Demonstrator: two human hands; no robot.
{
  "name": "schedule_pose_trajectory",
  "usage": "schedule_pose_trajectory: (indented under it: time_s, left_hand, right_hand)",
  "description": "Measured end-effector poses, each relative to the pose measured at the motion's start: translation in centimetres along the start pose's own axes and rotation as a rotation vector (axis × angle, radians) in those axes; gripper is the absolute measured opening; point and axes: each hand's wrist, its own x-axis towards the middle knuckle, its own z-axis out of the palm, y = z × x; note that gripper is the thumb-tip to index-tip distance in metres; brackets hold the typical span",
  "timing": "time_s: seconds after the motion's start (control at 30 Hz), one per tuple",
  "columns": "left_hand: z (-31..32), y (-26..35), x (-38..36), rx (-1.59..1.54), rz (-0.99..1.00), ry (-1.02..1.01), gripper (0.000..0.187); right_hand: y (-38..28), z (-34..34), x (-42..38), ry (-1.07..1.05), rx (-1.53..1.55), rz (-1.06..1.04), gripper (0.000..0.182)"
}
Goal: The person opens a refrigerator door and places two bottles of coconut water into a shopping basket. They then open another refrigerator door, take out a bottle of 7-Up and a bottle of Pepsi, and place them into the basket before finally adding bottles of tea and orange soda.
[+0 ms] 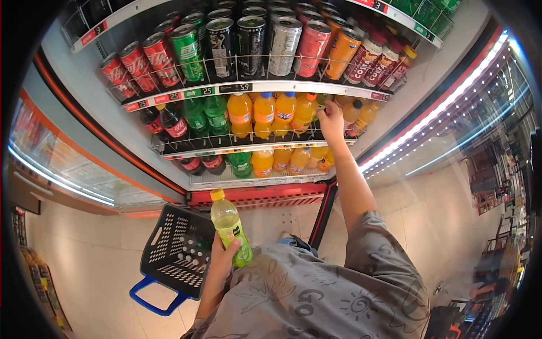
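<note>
My left hand (224, 254) is wrapped round the lower part of a clear plastic drink bottle (226, 217) with a yellow cap, a green label and pale green liquid, held upright beside my body. My right hand (331, 122) reaches to the middle shelf of the fridge, its fingers curled at the front of the bottle row. Just left of it stands an orange drink bottle (305, 113) with an orange cap. Paler yellow bottles (367, 117) stand to its right. Whatever the right fingertips touch is too small and partly hidden to make out.
A dark shopping basket (155, 257) with a blue handle (158, 305) stands on the floor at left, several small bottles (193, 248) inside. Wire rails edge the shelves. Above are cans (251, 45); an open glass door (446, 113) is at right.
</note>
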Motion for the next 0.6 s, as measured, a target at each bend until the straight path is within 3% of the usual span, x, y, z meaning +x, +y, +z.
schedule_pose_trajectory:
  time_s: [0.07, 0.2, 0.43, 0.6]
  left_hand:
    - [-0.4, -0.3, -0.3, 0.018, 0.014, 0.000, 0.052]
    - [0.0, 0.1, -1.4, 0.033, 0.093, 0.078, 0.047]
    - [-1.8, -0.1, -3.0, -0.167, 0.096, 0.188, 0.047]
    - [-3.5, -0.9, -2.9, -0.130, 0.120, 0.188, 0.042]
  right_hand:
    - [-1.1, 2.2, 0.7, -0.029, -0.053, 0.055, 0.055]
    - [-1.9, 5.9, 0.7, 0.067, -0.265, 0.094, 0.068]
    - [-1.6, 6.7, -0.2, 0.062, -0.152, 0.070, 0.071]
    - [-2.3, 5.2, 0.2, -0.111, -0.283, 0.083, 0.079]
